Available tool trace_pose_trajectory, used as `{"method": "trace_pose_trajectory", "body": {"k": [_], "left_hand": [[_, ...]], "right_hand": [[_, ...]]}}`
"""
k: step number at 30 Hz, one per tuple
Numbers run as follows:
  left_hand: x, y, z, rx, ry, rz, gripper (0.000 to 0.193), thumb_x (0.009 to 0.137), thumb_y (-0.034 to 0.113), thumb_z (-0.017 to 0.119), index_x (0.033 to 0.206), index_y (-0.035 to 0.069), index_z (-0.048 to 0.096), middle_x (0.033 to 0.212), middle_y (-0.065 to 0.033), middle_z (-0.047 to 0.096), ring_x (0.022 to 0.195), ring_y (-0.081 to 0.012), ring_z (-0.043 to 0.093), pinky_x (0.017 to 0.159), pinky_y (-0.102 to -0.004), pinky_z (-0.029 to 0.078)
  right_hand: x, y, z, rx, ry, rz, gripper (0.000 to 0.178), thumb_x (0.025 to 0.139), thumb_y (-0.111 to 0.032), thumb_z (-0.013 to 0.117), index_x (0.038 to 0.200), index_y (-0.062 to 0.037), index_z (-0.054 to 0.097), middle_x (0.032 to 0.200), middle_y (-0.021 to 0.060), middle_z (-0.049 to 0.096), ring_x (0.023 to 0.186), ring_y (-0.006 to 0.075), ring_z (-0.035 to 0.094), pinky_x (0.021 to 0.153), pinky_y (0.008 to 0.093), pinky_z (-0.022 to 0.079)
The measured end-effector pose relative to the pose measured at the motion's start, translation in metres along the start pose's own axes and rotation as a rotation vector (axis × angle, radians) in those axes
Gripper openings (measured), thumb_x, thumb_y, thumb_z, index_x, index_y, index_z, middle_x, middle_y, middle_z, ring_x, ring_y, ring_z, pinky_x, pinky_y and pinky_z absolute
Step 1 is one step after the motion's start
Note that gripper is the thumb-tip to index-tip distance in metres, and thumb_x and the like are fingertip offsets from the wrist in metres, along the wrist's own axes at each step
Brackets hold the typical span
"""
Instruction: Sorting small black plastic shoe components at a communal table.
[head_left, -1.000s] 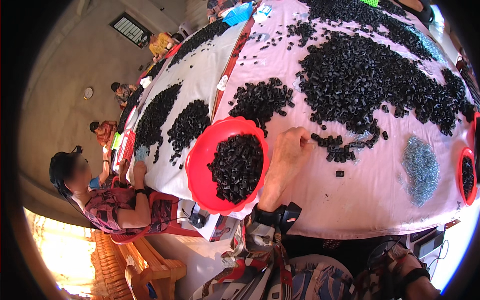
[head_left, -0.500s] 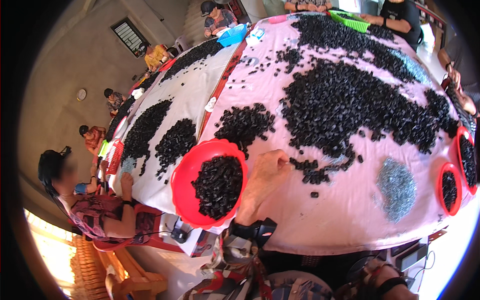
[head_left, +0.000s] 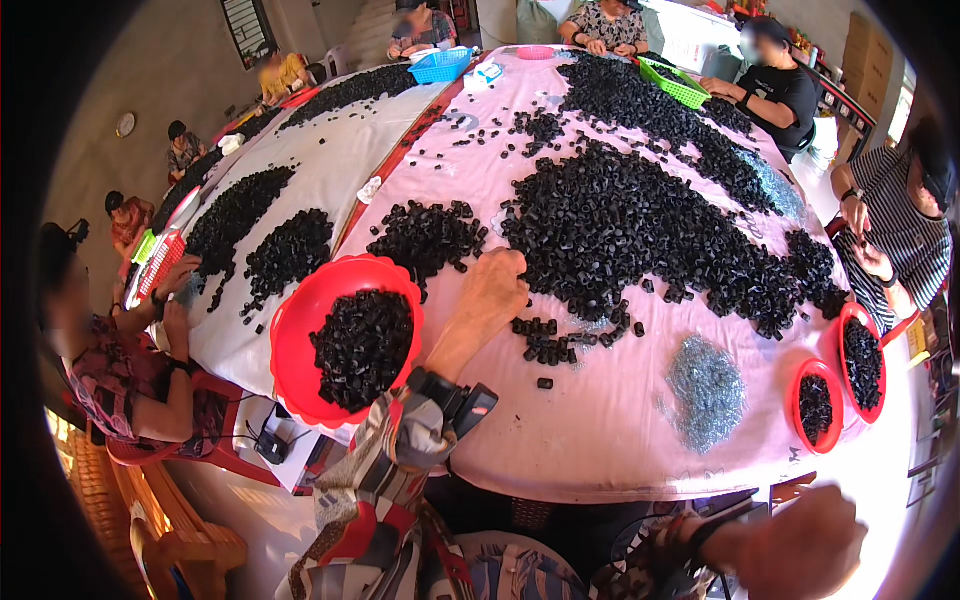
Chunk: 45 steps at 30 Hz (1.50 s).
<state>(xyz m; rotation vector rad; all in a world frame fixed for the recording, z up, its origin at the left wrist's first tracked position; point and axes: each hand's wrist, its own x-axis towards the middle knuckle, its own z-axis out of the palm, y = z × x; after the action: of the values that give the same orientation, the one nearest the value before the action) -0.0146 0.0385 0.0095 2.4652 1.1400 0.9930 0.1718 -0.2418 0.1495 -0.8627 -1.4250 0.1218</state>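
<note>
My left hand (head_left: 492, 292) is closed, its fingertips curled at the near left edge of a large heap of small black cylindrical parts (head_left: 620, 220). Whatever it may hold is hidden. At the lower right, off the table's near edge, my right hand (head_left: 808, 545) is blurred but looks like a fist; I cannot see what is in it. Left of my left wrist lies a red scalloped bowl (head_left: 293, 345) holding many black parts (head_left: 365, 348). A small cluster of black parts (head_left: 550, 345) sits below my left fingers. Tiny shiny silvery pieces (head_left: 705, 392) are spread farther right.
Red bowls of black parts (head_left: 818, 410) (head_left: 864, 365) stand at the table's right edge. A pink cloth (head_left: 590, 440) covers the table. Far back are a green basket (head_left: 676, 84) and a blue basket (head_left: 440, 66). Co-workers sit around, one close at left (head_left: 130, 370).
My view has swung right, shifting the table leftward. My left hand has moved up toward the large heap's edge. My right hand has risen into view at the lower right.
</note>
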Motion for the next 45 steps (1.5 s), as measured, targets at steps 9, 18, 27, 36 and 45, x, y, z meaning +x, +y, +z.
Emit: {"method": "trace_pose_trajectory", "body": {"k": [9,18,27,36,45], "left_hand": [[-0.004,-0.008,0.02,-0.03,-0.056,-0.088,0.012,0.069,-0.003,0.06,0.08,0.0,0.062,0.09,-0.0186,0.062,0.086,-0.0369,0.061,0.073,-0.0431,0.049],[-0.007,-0.017,0.014,-0.18,-0.04,-0.155,0.014,0.069,-0.004,0.056,0.08,-0.001,0.064,0.087,-0.0193,0.064,0.078,-0.0342,0.064,0.068,-0.0391,0.051],[-0.016,-0.014,-0.001,-1.005,-0.175,-0.476,0.015,0.083,-0.005,0.057,0.094,-0.001,0.067,0.087,-0.0066,0.064,0.075,-0.0127,0.064,0.068,-0.0241,0.055],[-0.02,-0.019,-0.01,-1.375,-0.126,-0.636,0.017,0.084,0.002,0.064,0.1,-0.002,0.064,0.089,-0.0078,0.066,0.079,-0.0174,0.066,0.076,-0.0271,0.055],[-0.022,-0.021,-0.002,-1.508,-0.152,-0.668,0.018,0.085,0.002,0.063,0.103,-0.001,0.063,0.09,-0.0083,0.066,0.083,-0.0184,0.065,0.078,-0.0286,0.053]], "right_hand": [[0.044,0.002,0.039,-0.191,-0.123,0.307,0.012,0.071,0.006,0.066,0.082,0.0029,0.064,0.074,0.0093,0.063,0.061,0.0148,0.058,0.056,0.0241,0.045],[0.063,0.078,0.086,-0.281,-0.407,0.399,0.009,0.072,0.0,0.066,0.08,0.0031,0.066,0.068,0.0106,0.065,0.057,0.0153,0.06,0.055,0.0274,0.048],[0.025,0.184,0.107,-0.548,-0.589,0.46,0.012,0.069,0.0,0.06,0.078,-0.0009,0.069,0.072,0.0175,0.066,0.065,0.0306,0.065,0.062,0.0352,0.051],[-0.003,0.198,0.13,-0.808,-0.72,0.252,0.003,0.07,0.0,0.062,0.073,0.0006,0.064,0.08,0.014,0.064,0.076,0.034,0.063,0.065,0.0417,0.05],[-0.009,0.191,0.14,-0.897,-0.732,0.19,0.003,0.071,0.0,0.061,0.072,0.002,0.063,0.082,0.015,0.061,0.079,0.0336,0.063,0.066,0.043,0.051]]}}
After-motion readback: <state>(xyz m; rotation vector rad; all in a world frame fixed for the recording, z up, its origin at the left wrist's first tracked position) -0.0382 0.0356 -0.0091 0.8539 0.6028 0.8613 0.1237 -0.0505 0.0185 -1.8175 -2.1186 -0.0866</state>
